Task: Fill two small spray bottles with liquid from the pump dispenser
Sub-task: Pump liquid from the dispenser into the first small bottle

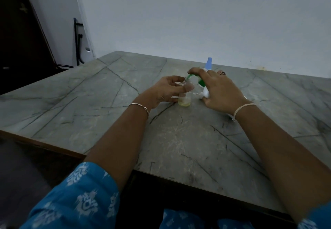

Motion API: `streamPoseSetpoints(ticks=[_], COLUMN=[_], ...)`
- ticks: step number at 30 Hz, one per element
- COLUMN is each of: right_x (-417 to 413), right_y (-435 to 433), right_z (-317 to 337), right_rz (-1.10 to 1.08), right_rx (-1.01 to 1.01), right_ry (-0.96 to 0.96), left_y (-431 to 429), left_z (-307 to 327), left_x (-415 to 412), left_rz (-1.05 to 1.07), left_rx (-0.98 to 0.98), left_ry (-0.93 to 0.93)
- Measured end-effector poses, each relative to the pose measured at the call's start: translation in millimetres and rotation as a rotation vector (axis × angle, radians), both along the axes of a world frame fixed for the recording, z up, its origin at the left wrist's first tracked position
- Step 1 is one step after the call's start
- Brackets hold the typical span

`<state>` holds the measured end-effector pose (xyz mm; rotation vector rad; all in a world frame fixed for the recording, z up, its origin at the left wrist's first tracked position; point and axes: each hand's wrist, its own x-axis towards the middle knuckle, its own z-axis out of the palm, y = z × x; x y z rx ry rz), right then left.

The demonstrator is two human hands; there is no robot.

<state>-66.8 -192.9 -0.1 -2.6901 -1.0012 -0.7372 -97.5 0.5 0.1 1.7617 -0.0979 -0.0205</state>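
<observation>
Left hand (168,89) grips the clear bottle (184,100), upright on the table (89,94). Right hand (221,90) clasps the dispenser (201,82), forefinger on its green spout (191,76) over the bottle mouth. Blue-capped bottle (209,64) stands just beyond.

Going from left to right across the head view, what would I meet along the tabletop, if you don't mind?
left hand → small spray bottle → pump dispenser → right hand. The blue-capped bottle stands behind the dispenser and overlaps it, so it is left out of the order.
</observation>
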Motion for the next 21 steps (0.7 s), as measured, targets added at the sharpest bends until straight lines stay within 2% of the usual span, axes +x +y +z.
streamPoseSetpoints(ticks=[5,14,21], right_x=[0.6,2.9,1.2], right_y=[6.5,-0.9,4.7], right_z=[1.8,-2.0,0.9], right_rz=[0.026,0.004,0.047], right_rx=[0.052,-0.003,0.080], right_ry=[0.018,-0.020,0.019], left_y=[0.4,0.9,2.7], left_z=[-2.1,-3.0,-3.6], left_x=[0.4,2.1,4.0], left_rz=[0.004,0.003,-0.010], left_rx=[-0.003,-0.002,-0.013], left_ry=[-0.003,-0.012,0.002])
